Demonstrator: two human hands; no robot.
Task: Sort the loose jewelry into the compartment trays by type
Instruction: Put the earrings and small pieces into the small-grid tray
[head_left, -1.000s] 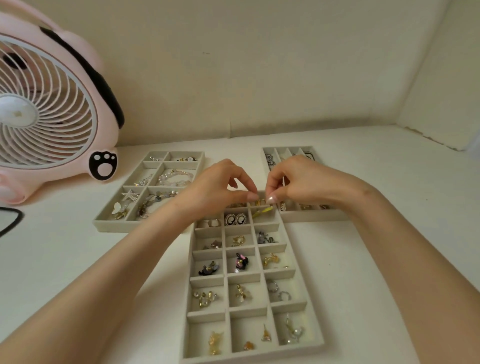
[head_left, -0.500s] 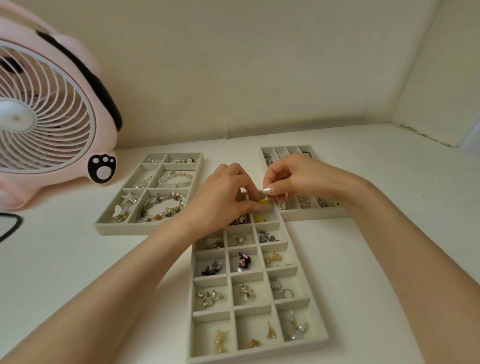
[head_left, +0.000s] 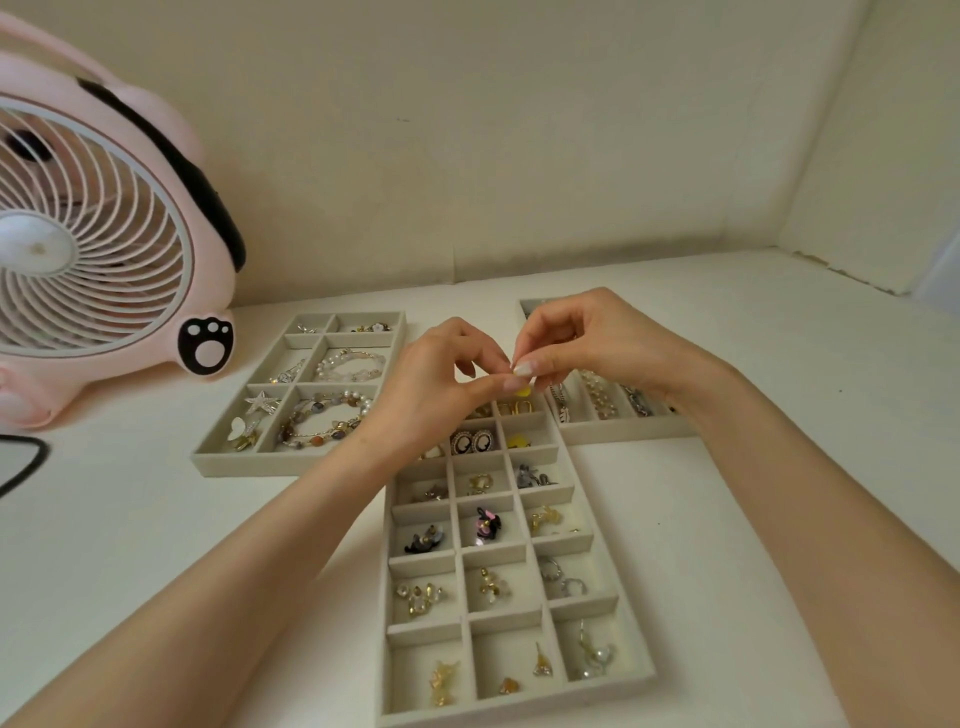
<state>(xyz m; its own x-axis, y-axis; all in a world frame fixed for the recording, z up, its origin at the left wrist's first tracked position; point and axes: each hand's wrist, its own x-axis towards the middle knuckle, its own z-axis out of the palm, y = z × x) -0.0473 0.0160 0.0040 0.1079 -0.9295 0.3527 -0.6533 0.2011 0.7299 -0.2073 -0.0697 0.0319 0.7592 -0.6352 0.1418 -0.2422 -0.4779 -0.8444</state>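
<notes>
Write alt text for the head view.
The left hand and right hand pinch a small yellow piece above the far end of the earring tray. Bracelet tray to its left, third tray right, pink fan far left.

We see a white surface (head_left: 727, 519) carrying three grey compartment trays: a near tray (head_left: 410, 660), with a left tray (head_left: 260, 465) and a right tray (head_left: 623, 431) behind it. A pink fan (head_left: 104, 234) stands far left, a black cord (head_left: 44, 452) beside it.
</notes>
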